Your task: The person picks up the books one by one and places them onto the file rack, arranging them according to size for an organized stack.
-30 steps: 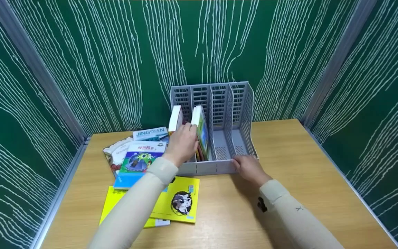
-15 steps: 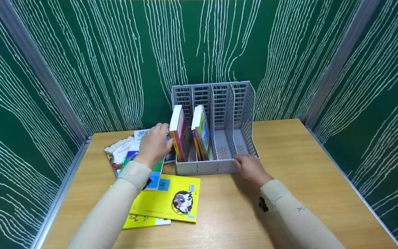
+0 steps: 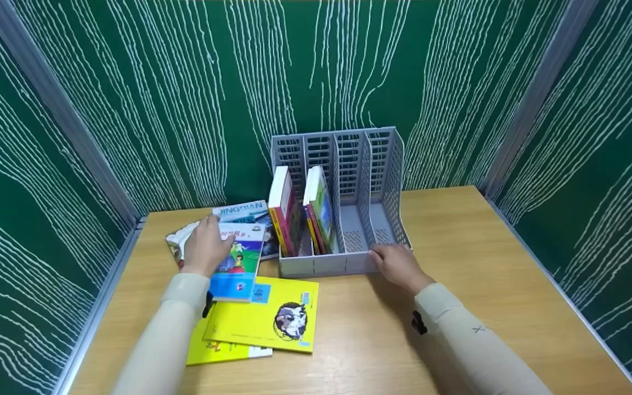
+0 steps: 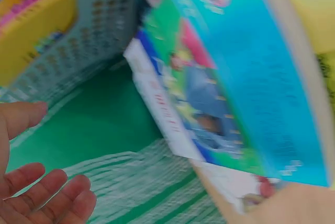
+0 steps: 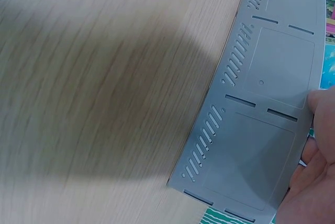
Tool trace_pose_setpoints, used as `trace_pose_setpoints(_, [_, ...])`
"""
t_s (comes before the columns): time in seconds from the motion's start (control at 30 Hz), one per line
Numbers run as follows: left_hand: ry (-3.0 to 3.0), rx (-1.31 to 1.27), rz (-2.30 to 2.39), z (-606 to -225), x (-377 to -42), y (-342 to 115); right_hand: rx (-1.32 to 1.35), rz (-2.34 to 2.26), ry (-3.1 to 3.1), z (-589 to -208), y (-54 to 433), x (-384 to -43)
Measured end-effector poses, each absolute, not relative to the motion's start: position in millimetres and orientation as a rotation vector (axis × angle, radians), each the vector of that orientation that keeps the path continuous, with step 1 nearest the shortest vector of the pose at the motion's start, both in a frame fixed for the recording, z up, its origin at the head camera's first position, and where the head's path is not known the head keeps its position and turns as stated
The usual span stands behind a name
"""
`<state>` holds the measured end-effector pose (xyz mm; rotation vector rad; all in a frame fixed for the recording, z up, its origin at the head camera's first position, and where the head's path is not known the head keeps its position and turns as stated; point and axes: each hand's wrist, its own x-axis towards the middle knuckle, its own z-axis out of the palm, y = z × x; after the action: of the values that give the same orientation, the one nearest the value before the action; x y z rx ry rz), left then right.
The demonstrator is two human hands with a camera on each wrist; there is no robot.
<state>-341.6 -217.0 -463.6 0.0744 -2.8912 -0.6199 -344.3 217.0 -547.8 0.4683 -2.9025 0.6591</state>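
My left hand [image 3: 204, 247] is over the pile of books at the left, by the left side of a paperback with a blue lower cover [image 3: 233, 285]. In the left wrist view its fingers [image 4: 52, 195] are spread from the thumb, apart from that paperback, holding nothing. My right hand [image 3: 398, 266] grips the front rim of a grey magazine rack [image 3: 327, 266], thumb outside and fingers curled behind in the right wrist view. Books stand upright in the rack's two left compartments: thick ones [image 3: 283, 192] in the first, more [image 3: 321, 206] in the second.
Two yellow books lie in front of the pile, the upper one [image 3: 255, 323] bearing a cow picture. A "JINGDIAN" book [image 3: 239, 209] and a pale-covered one [image 3: 181, 240] lie behind. A green wall [image 3: 184, 99] with white streaks borders the wooden table [image 3: 360, 340].
My left hand has moved left from the books in the rack, past its left side, to the pile. The right hand has kept its grip on the rim.
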Motion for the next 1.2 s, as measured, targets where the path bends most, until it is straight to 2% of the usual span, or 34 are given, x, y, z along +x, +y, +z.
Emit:
trace_pose_setpoints(0.6, [-3.138,0.410,-0.733,-520.6,-327.4,-264.6,0.411,0.676,-2.969,-546.2,213.8,-346.2])
trace_pose_setpoints(0.93, [-3.164,0.617,-1.116,-523.2,-322.3,-269.6,0.443,0.651,-2.899,-548.1,216.7,-347.3])
trace_pose_setpoints(1.2, [-3.151,0.695,-1.185,-524.9,-321.8,-268.6,0.475,0.636,-2.861,-548.1,215.7,-344.7])
